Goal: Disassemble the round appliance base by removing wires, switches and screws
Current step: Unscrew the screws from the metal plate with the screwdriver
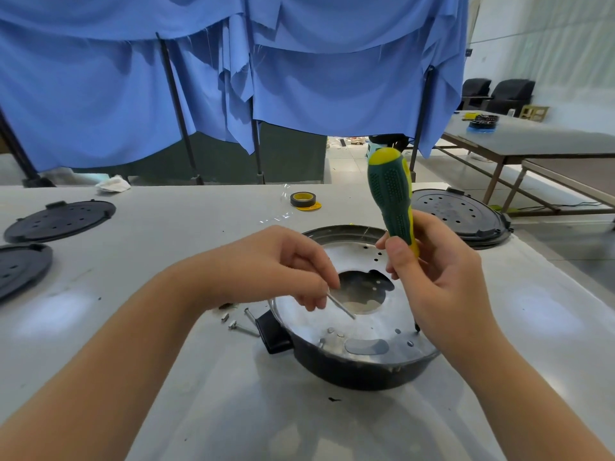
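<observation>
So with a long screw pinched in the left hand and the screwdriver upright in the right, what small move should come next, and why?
Probably set it aside: the left hand pinches a long silver screw above the round metal-lined black appliance base, already free of it. Loose screws lie on the white table just left, a likely drop spot. The right hand grips the green and yellow screwdriver.

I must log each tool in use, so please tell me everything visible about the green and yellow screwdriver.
The green and yellow screwdriver has a thick handle, dark green with a studded grip, yellow stripe and yellow cap, probably rubbery plastic. It stands nearly upright, cap up. The right hand grips its lower handle; its dark tip meets the round metal appliance base near the right rim.
</observation>
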The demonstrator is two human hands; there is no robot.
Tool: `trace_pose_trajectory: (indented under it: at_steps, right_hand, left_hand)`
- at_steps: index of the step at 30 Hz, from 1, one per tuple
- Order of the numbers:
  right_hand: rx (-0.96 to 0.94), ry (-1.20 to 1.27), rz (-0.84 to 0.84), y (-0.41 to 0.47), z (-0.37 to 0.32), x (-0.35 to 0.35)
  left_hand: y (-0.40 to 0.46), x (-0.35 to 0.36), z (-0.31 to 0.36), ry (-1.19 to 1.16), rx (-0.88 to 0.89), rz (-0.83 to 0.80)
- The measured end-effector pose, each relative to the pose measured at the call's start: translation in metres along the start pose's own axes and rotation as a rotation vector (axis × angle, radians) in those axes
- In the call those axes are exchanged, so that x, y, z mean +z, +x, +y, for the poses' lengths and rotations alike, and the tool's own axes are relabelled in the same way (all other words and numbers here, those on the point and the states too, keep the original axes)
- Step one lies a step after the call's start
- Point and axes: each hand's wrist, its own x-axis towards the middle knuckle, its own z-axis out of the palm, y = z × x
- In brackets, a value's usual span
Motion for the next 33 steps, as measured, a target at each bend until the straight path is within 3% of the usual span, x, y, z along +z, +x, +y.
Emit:
trace_pose_trajectory:
  at_steps: [6, 11, 16, 23, 33]
  right_hand:
    - [-0.054, 0.001, -0.008, -0.003, 0.001, 0.003]
    - [-0.186, -0.077, -0.033, -0.003, 0.003, 0.0]
    - [-0.149, -0.253, -0.175, -0.004, 0.009, 0.002]
    - [-0.068, -0.383, -0.442, -0.007, 0.007, -0.001]
    - [-0.017, -0.438, -0.528, -0.01, -0.004, -0.003]
  left_hand:
    - [-0.027, -0.003, -0.036, -0.31, 0.095, 0.371]
    - [-0.036, -0.006, -0.068, -0.334, -0.013, 0.539]
    - [-0.033, -0.007, -0.097, -0.209, -0.185, 0.571]
    - [-0.033, -0.01, -0.113, -0.19, -0.277, 0.611]
    - [-0.021, 0.005, -0.129, -0.017, -0.295, 0.643]
